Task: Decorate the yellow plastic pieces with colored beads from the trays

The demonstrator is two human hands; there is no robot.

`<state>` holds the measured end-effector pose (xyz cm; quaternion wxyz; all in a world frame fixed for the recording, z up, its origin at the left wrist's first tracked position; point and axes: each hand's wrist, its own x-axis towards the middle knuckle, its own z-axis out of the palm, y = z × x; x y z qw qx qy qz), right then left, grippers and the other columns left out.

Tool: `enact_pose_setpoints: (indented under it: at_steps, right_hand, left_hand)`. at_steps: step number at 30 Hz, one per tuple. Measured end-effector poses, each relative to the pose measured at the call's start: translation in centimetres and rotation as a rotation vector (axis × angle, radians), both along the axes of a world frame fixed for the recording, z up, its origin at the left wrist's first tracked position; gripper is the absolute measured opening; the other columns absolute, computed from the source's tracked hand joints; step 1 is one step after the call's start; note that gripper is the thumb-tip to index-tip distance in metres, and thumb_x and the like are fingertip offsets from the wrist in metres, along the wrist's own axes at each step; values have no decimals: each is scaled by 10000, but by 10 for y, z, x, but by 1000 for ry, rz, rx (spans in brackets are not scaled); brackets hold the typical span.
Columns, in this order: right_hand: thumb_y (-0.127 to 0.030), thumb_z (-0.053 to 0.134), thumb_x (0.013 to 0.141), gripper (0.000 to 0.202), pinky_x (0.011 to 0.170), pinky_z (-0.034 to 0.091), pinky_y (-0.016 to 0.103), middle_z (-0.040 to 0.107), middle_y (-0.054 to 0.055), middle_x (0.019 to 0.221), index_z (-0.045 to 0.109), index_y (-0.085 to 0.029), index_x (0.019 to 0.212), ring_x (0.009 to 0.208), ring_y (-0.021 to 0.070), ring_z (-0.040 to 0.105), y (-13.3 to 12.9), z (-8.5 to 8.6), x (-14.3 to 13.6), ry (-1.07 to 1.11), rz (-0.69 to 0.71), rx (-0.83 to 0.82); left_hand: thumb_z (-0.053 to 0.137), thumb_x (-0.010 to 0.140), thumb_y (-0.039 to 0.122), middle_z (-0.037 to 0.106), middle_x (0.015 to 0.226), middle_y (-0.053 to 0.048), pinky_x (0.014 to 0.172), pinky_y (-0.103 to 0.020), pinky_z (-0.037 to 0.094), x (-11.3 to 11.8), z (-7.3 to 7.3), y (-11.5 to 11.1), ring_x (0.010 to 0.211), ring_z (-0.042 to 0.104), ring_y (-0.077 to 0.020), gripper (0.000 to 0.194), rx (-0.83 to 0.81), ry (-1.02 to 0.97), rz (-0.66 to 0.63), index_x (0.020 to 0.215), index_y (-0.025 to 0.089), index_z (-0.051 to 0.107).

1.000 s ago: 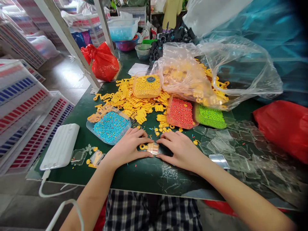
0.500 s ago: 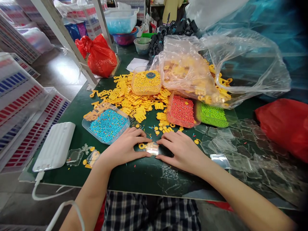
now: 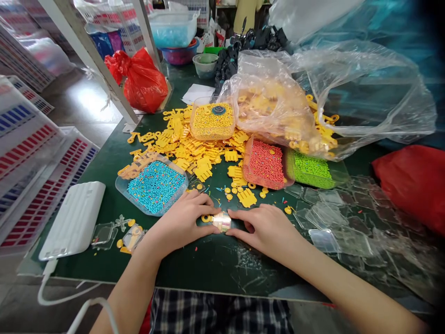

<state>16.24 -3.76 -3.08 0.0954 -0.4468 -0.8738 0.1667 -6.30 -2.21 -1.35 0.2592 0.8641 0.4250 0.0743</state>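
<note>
Between both hands, low over the green tabletop, is a small yellow plastic piece [image 3: 221,221] with a ring at its left end and a shiny clear cover on its body. My left hand [image 3: 184,219] pinches its left part between thumb and fingers. From the other side, my right hand [image 3: 269,228] grips the right edge with thumb and forefinger. Glare hides the detail on the cover. Just beyond my hands lie a loose yellow comb-shaped piece [image 3: 247,198] and small yellow discs. A tub of blue beads [image 3: 156,185] stands beyond my left wrist.
Yellow pieces [image 3: 187,148] are heaped around a tub of yellow beads [image 3: 213,121]. Tubs of red beads [image 3: 267,162] and green beads [image 3: 311,170] stand to the right. Clear plastic covers [image 3: 351,232] lie scattered at right. A white power bank [image 3: 73,220] lies at left.
My right hand has drawn back slightly and its fingers have curled in, uncovering a yellow comb-shaped piece behind it. Both hands still hold the small piece. The camera view has shifted slightly.
</note>
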Motion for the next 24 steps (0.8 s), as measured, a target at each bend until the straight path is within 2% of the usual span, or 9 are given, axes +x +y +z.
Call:
enact_pose_setpoints:
  at_steps: [6, 9, 13, 16, 19, 21, 24]
  right_hand:
    - [-520, 683, 798, 327, 483, 238, 277, 658, -12, 575, 733, -294, 1029, 549, 183, 600, 0, 7, -9, -74, -127, -124]
    - [-499, 725, 766, 318, 505, 255, 265, 670, -11, 608, 736, -285, 1002, 609, 187, 616, 2, 18, -13, -77, -160, -202]
    - [-408, 757, 756, 300, 541, 267, 243, 663, -26, 682, 702, -250, 1005, 643, 149, 586, 5, 27, -15, 0, -157, -272]
    - [-396, 719, 787, 262, 575, 294, 240, 644, -3, 790, 654, -190, 936, 708, 146, 556, 5, 28, -19, 106, -133, -233]
    - [-433, 580, 883, 282, 555, 309, 234, 573, -15, 709, 597, -172, 778, 648, 126, 498, 0, 27, -22, 269, -114, -335]
    - [-436, 510, 915, 315, 535, 312, 232, 533, -27, 647, 592, -175, 758, 597, 118, 460, -5, 28, -16, 363, -139, -387]
    - [-497, 487, 903, 366, 551, 340, 245, 587, -1, 703, 634, -171, 826, 619, 132, 477, -1, 37, 14, 414, -237, -262]
  left_hand:
    - [702, 805, 480, 664, 963, -25, 814, -360, 394, 3, 3, 3, 937, 539, -235, 354, 21, 94, -22, 1076, 252, 714]
    - [715, 795, 469, 663, 954, -20, 801, -346, 405, 1, 1, 4, 933, 548, -231, 339, 38, 47, -25, 1057, 252, 719]
    - [752, 762, 413, 660, 928, -24, 789, -331, 441, -2, -2, 5, 897, 571, -220, 310, 88, -28, -40, 1019, 242, 725]
    - [729, 774, 380, 663, 933, -41, 802, -344, 458, -3, -1, 2, 893, 578, -224, 269, 215, -90, -27, 988, 219, 718]
    - [710, 801, 368, 664, 982, -52, 816, -347, 476, -2, 3, -5, 927, 585, -227, 268, 305, -172, -35, 1026, 222, 697]
    - [715, 801, 405, 660, 1057, -56, 855, -361, 486, 0, 6, -9, 985, 585, -235, 366, 326, -211, -40, 1126, 246, 658]
    - [711, 787, 491, 623, 1199, -78, 937, -409, 474, 1, 6, -11, 1090, 565, -260, 603, 344, -226, -8, 1315, 267, 523]
